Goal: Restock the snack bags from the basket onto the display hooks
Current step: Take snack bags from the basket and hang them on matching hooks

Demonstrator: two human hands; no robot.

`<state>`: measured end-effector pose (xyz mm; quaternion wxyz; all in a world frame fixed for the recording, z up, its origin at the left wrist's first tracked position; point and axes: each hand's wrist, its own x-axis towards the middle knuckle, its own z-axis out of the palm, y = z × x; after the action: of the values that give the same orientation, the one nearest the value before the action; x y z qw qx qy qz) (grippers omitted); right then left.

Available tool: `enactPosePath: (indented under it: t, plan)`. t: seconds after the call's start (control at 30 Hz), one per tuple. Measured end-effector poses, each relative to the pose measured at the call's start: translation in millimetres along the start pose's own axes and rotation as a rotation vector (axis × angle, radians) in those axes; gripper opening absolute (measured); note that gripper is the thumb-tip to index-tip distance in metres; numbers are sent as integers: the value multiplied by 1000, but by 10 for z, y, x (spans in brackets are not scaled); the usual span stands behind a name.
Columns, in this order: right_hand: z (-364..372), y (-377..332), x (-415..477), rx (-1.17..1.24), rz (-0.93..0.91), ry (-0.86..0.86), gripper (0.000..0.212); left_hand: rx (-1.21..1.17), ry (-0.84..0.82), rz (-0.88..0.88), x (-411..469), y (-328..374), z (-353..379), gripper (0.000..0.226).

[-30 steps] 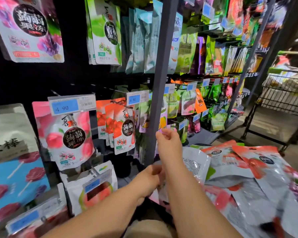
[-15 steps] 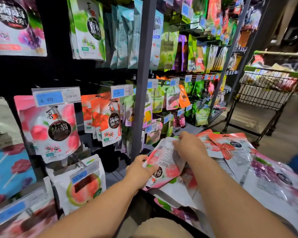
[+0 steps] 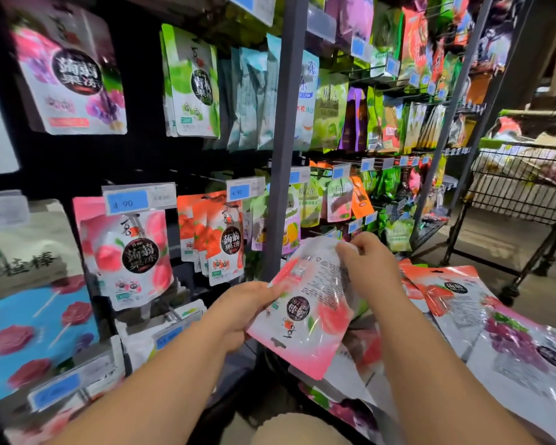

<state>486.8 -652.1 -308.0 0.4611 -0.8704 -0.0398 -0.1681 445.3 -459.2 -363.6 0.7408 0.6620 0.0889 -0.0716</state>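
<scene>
Left hand [image 3: 247, 313] grips the peach bag [image 3: 305, 309] by its side and right hand [image 3: 366, 261] pinches its far end, lifting it clear of the pile [image 3: 456, 303]. The hang hole [image 3: 278, 342] seems nearest the person, so the bag probably needs turning before hooking.

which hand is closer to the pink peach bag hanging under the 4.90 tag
Left. The left hand is just right of that hanging bag; the right hand is farther right.
</scene>
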Motion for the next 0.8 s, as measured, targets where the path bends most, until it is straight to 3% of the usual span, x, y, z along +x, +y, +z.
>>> enactPosePath:
  t: [0.07, 0.13, 0.3, 0.47, 0.57, 0.7, 0.8]
  plan:
    - [-33, -43, -42, 69, -37, -11, 17, -46, -23, 11, -97, 67, -34, 22]
    - [-92, -80, -108, 150, -77, -60, 14, -75, -34, 47, -180, 121, -60, 37]
    - [-373, -128, -359, 168, -327, -370, 36, -197, -64, 76, -296, 170, -155, 53]
    - [-616, -132, -493, 136, -487, -586, 48, -393, -124, 6, -359, 172, -167, 40]
    - [-578, -154, -546, 114, -544, -479, 37, -459, -136, -29, -422, 193, -130, 29]
    - [-454, -123, -560, -3, -658, -253, 15, -445, -100, -81, -456, 193, -118, 32]
    - [-383, -104, -574, -41, -717, -149, 18, -473, -53, -136, -533, 228, -112, 19]
